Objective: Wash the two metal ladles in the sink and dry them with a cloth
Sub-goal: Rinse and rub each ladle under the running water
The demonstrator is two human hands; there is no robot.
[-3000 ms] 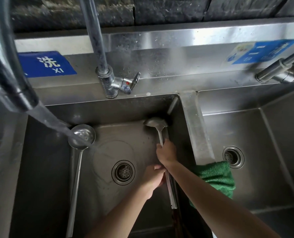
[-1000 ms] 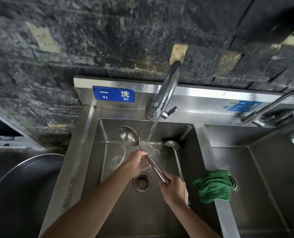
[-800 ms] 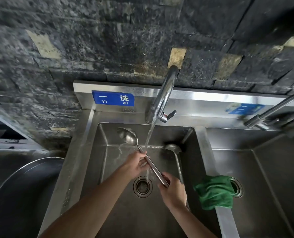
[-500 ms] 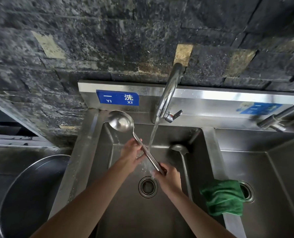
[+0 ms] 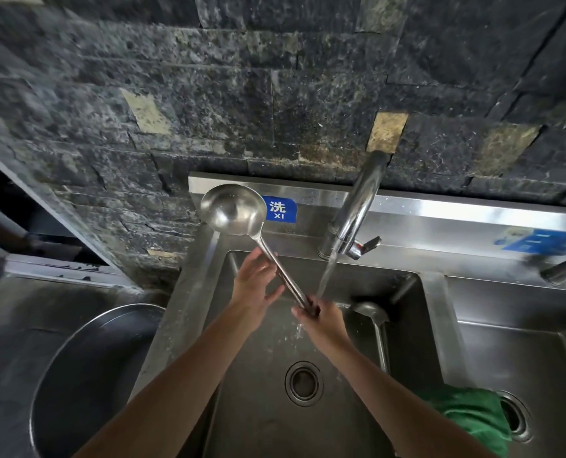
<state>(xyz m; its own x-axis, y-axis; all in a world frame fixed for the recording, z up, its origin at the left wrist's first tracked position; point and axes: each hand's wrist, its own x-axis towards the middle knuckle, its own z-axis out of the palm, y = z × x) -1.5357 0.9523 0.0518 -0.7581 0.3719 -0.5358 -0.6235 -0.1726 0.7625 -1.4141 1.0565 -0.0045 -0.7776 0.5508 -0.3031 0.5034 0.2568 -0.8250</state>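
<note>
While the right hand (image 5: 321, 317) grips the wet ladle (image 5: 232, 211) low on its handle, the left hand (image 5: 255, 282) rests open-fingered mid-shaft; stiff, slippery steel wants both.

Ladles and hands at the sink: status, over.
Right hand grips raised ladle by its handle; left hand open against the shaft. Second ladle lies in basin. Tap running. Green cloth untouched.

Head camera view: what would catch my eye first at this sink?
Probably the raised ladle, its shiny bowl held up at the basin's back left corner; the right hand grips the handle end while the left hand touches the shaft. Next, the running tap, and a green cloth on the divider.
</note>
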